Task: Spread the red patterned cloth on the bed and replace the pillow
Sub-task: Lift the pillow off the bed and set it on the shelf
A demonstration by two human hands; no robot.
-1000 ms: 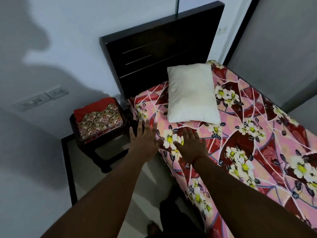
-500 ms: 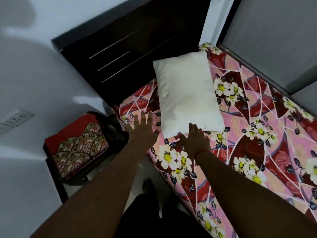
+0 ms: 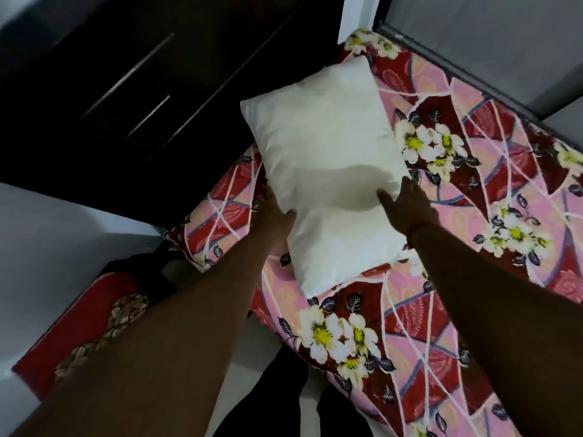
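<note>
A white pillow (image 3: 328, 171) lies at the head of the bed, on a pink and red flowered sheet (image 3: 473, 279). My left hand (image 3: 277, 216) grips the pillow's left edge, thumb on top and fingers hidden beneath. On the pillow's right edge, my right hand (image 3: 407, 205) holds on with its thumb pressed onto the top. A folded red patterned cloth (image 3: 79, 323) lies on a dark stool at the lower left, partly hidden by my left forearm.
The dark headboard (image 3: 126, 89) stands just behind the pillow. A grey wall (image 3: 504, 42) runs along the bed's far side. Pale floor and my dark-clothed legs (image 3: 271, 405) show between the stool and the bed.
Both hands moved forward from the sheet's edge to the pillow and took hold of its two sides. The view tilted down and closer to the bed.
</note>
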